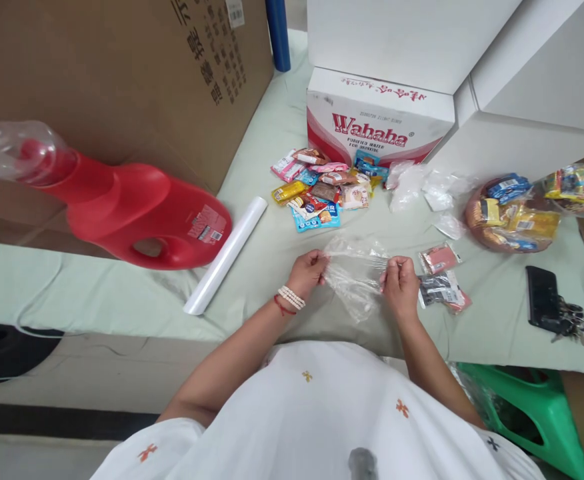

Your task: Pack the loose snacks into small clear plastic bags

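Observation:
A clear plastic bag (pixel 355 277) is stretched between my two hands, just above the green cloth of the table. My left hand (pixel 308 272), with a beaded bracelet at the wrist, pinches one side of it. The other side is gripped by my right hand (pixel 401 285), fingers curled closed. Beyond the bag lies a pile of wrapped snacks (pixel 319 187) in several colours. Close to the right hand are flat pink packets (pixel 441 258) and a dark grey packet (pixel 437 288). The bag appears to have nothing inside.
At left stand a large red jug (pixel 147 207) and a white plastic roll (pixel 227 257). A Wahaha carton (pixel 377 120) stands behind the snacks. Rightward are crumpled clear bags (pixel 439 190), packed snack bundles (pixel 515 217), a black phone (pixel 541 297) and keys (pixel 569 317). A green stool (pixel 555 427) stands below.

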A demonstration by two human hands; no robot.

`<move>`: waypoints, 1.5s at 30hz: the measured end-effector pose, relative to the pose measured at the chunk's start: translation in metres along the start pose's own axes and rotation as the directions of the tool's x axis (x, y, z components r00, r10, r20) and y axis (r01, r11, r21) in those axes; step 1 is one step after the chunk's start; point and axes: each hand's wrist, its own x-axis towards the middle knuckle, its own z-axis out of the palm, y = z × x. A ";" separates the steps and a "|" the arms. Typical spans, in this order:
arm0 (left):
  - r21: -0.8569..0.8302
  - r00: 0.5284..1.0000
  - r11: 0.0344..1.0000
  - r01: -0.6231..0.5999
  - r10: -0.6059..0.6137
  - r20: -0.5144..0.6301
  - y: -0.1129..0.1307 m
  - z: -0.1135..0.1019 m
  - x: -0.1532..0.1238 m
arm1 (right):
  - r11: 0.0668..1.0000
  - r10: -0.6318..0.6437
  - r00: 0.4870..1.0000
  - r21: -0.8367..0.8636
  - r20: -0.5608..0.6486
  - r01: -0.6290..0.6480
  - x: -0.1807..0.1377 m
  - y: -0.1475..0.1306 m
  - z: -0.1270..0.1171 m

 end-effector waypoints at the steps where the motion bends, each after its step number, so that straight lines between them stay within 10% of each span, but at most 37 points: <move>1: 0.072 1.000 0.997 -0.020 0.021 -0.007 0.002 -0.010 0.002 | 0.999 -0.006 1.000 -0.034 -0.012 0.005 0.002 0.002 -0.004; 7: 0.459 0.909 0.881 -0.115 0.280 -0.310 0.009 -0.042 -0.009 | 0.996 0.013 0.996 -0.086 -0.083 -0.020 0.004 0.010 -0.007; 11: 0.594 0.992 0.796 -0.117 0.121 0.033 -0.001 -0.002 -0.020 | 0.997 0.047 0.996 0.064 -0.080 -0.042 -0.008 -0.001 0.010; 16: 0.469 0.995 0.878 -0.094 0.071 0.066 -0.008 0.035 -0.006 | 0.976 0.049 0.994 0.216 -0.093 -0.028 -0.017 -0.013 0.013; 23: -0.218 0.975 0.968 0.121 -0.074 0.210 0.009 -0.023 -0.008 | 0.980 0.187 0.952 0.107 -0.244 -0.165 0.001 0.027 -0.025; 28: 0.193 0.992 0.974 0.116 -0.106 -0.062 0.014 -0.065 -0.018 | 0.983 0.163 0.977 -0.062 -0.140 -0.173 0.005 0.045 -0.033; 31: 0.719 0.896 0.682 -0.136 0.394 -0.204 0.022 -0.065 -0.025 | 0.975 0.112 0.992 -0.198 0.057 -0.099 0.003 0.040 -0.036; 33: 0.886 0.747 0.316 -0.339 0.662 0.050 0.027 -0.052 -0.027 | 0.966 0.050 0.988 -0.260 0.146 -0.010 0.000 0.033 -0.044; 36: 0.753 0.625 -0.059 -0.655 0.519 0.584 0.028 -0.028 -0.019 | 0.912 -0.090 0.991 -0.392 0.096 0.121 -0.003 0.030 -0.074; 40: 0.715 0.677 -0.078 -0.695 0.263 0.687 0.012 -0.018 -0.001 | 0.716 -0.141 0.990 -0.688 0.019 0.115 0.002 0.053 -0.134; 45: 0.724 0.705 0.022 -0.690 0.246 0.665 -0.005 -0.043 -0.005 | 0.581 0.186 0.979 -0.813 0.086 -0.039 0.000 0.091 -0.178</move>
